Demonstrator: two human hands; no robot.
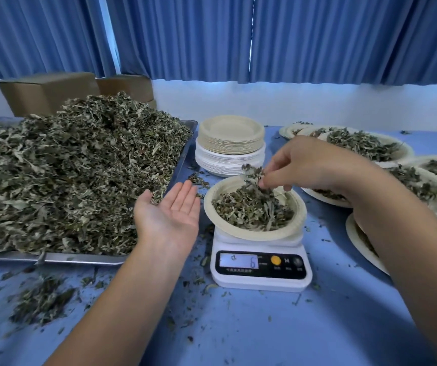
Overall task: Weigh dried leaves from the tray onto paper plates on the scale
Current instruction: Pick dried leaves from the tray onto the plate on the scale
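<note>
Several filled plates [365,146] lie far right – the tray [180,154] left remains heaped – while the right hand [307,165] pinches leaves [251,175] over the plate [254,207] on the scale [260,270], left hand [169,210] open, empty.

Weighing leaves at the scale.
The right hand [315,165] pinches a tuft [253,175] over the plate [251,235] on the scale [260,276]; the left hand [169,212] lies palm up beside the heaped tray [80,258]. Filled plates [365,146] line the table's [264,326] right edge.
</note>
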